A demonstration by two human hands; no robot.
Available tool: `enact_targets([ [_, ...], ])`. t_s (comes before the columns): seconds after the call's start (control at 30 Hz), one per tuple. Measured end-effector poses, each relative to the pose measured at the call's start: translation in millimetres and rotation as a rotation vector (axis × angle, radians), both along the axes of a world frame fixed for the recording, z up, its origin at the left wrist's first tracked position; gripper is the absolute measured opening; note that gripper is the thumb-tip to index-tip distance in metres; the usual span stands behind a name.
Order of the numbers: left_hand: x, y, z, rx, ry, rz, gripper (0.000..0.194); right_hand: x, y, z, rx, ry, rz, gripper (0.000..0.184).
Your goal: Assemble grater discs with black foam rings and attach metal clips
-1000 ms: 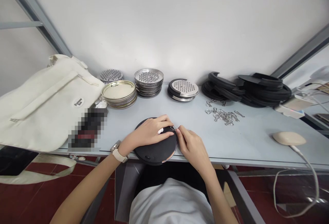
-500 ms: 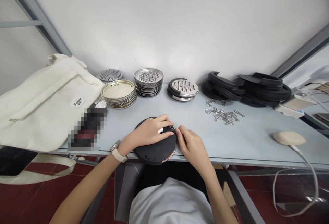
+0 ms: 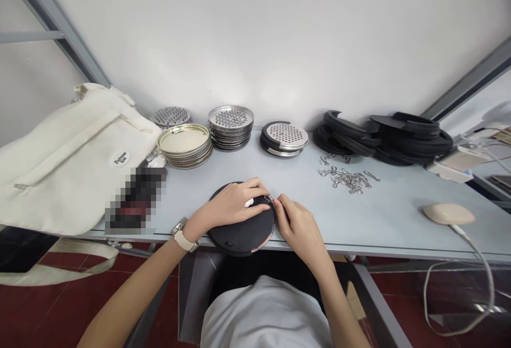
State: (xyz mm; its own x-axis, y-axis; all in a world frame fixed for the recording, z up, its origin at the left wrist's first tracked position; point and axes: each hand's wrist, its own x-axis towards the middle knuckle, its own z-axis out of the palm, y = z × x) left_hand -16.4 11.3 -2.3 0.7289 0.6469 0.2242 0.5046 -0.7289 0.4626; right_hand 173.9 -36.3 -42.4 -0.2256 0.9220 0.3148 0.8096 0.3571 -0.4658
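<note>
A black round disc (image 3: 239,236) with a metal rim showing along its right lower edge lies at the table's front edge, slightly overhanging it. Across its top my left hand (image 3: 235,203) presses down and steadies it, a white wrap on one finger. At the disc's right edge is a small metal wire clip (image 3: 268,198), between the fingertips of both hands. My right hand (image 3: 297,225) pinches this clip with thumb and forefinger; the exact contact is partly hidden. The disc's left part is covered by my left hand and wrist.
Along the wall stand gold-rimmed lids (image 3: 186,143), perforated metal grater discs (image 3: 231,124), a black-edged grater disc (image 3: 285,138) and black plastic rings (image 3: 407,138). Loose wire clips (image 3: 349,179) lie right of centre. A white bag (image 3: 72,162) fills the left; a corded beige device (image 3: 449,213) sits right.
</note>
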Motion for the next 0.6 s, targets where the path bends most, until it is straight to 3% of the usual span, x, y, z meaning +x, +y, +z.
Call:
enact_targets([
  [0.6,0.7,-1.4,0.9,-0.007,-0.006,0.027,0.026,-0.8,0.8,2.3,0.029,-0.027,-0.005,0.026],
])
